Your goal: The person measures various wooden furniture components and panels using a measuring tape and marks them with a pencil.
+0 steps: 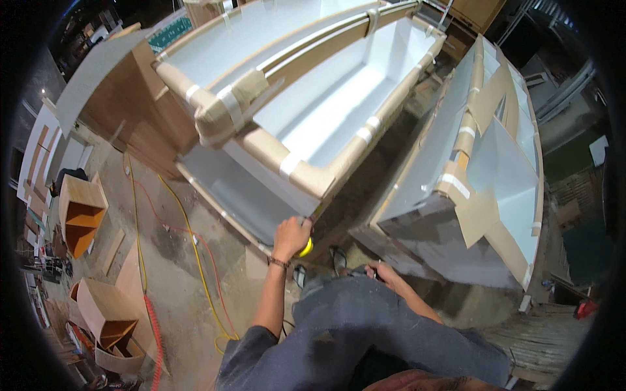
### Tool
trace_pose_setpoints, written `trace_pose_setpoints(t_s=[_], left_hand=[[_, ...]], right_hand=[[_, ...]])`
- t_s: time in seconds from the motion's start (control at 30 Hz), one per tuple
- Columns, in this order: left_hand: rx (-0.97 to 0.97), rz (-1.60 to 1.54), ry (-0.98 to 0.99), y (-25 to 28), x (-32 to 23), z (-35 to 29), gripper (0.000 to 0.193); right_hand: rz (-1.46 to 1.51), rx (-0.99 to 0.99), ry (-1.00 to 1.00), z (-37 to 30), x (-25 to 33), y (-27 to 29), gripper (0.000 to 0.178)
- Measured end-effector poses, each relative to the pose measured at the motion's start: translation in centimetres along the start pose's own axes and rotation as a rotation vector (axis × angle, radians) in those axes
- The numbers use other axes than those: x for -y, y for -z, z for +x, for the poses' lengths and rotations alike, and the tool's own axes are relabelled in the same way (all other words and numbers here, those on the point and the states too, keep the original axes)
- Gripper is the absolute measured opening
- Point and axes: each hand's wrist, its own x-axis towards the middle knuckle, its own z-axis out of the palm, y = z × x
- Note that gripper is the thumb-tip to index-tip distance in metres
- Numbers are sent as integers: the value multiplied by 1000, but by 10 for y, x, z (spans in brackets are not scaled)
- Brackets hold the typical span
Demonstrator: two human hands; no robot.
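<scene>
"Item position?"
"Yellow tool (306, 248), partly hidden, clamped in the left hand (291, 237); adjacent: near corner of cardboard-edged shell (313, 179); hands apart; right hand (386, 272) near the waist, grip cannot be determined."
"Surroundings?"
"1 second shell (443, 244), right; 2 small wooden boxes (83, 194), left, on the floor (171, 277)."

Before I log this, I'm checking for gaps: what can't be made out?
Head view: what the yellow object is, partly hidden by the left hand.
Head view: what, if anything, the right hand holds; too small.
Head view: the uppermost white-lined box, cut off by the top edge.
</scene>
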Motion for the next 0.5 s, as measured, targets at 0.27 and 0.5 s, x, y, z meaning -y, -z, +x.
trace_pose_setpoints(t_s=[0.27,0.5], left_hand=[[45,6,-12,9,-6,-1,43],[24,57,12,-5,12,10,41]], right_hand=[[-30,-18,14,11,-19,-12,27],[-103,41,92,10,-14,-32,23]])
